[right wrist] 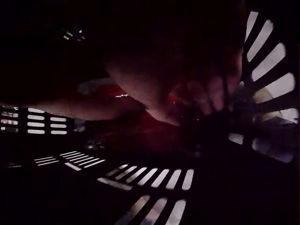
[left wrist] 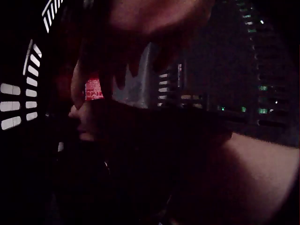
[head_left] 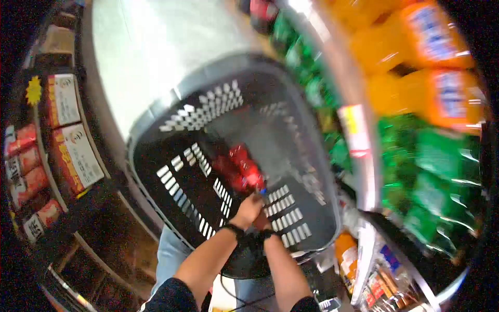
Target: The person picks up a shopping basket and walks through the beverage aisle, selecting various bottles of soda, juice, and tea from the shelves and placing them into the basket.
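Note:
Inside a large black shopping basket (head_left: 306,125), a shiny red plastic package (head_left: 238,165) lies on the floor. My left hand (head_left: 248,211) and right hand (head_left: 261,219) meet at its near end, fingers bent around it beside a small blue spot (head_left: 262,191). The left hand partly covers the right. In the left wrist view, the fingers of the left hand (left wrist: 154,18) hang over a red printed patch (left wrist: 93,88). Curled fingers of the right hand (right wrist: 211,98) show in the dark right wrist view, where their exact hold is hidden.
The basket's slotted walls rise around both hands. Shelves of orange bottle packs (head_left: 384,47) and green bottle packs (head_left: 434,171) stand on the right. Boxes (head_left: 78,156) and red packets (head_left: 28,184) fill shelves on the left. A pale floor (head_left: 140,52) stretches ahead.

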